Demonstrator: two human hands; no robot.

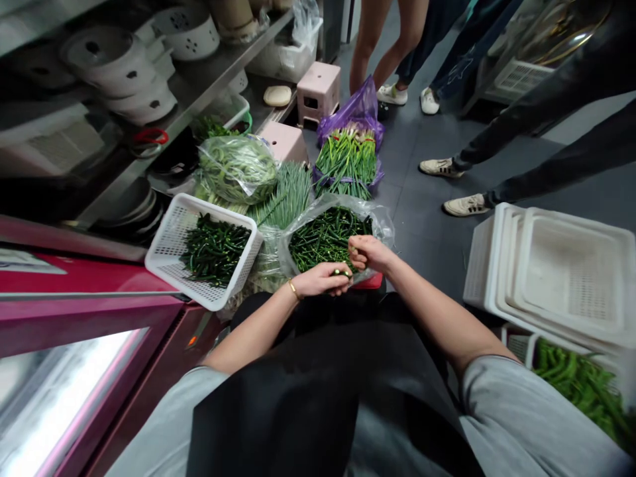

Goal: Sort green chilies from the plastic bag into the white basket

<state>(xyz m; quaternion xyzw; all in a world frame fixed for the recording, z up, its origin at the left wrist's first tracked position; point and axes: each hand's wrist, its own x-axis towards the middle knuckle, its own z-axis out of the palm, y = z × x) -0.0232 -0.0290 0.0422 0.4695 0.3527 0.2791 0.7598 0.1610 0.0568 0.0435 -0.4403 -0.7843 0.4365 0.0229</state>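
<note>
My left hand (325, 278) is closed around a few dark green chili peppers (342, 272), whose ends stick out of the fist. Just to its right, my right hand (365, 252) has its fingers pinched together; what they hold, if anything, is too small to tell. Both hands are over the near edge of a clear plastic bag (385, 222) full of dark green peppers (325, 235). A white perforated basket (166, 222) left of the bag holds a pile of similar peppers (216, 248).
Bagged greens (238, 169) and scallions in a purple bag (365, 109) lie beyond. Pink stools (319, 89) stand behind. White stacked bins (571, 271) are at right, above long green peppers (576, 377). Other people's legs (536, 129) occupy the floor; shelves (213, 79) line the left.
</note>
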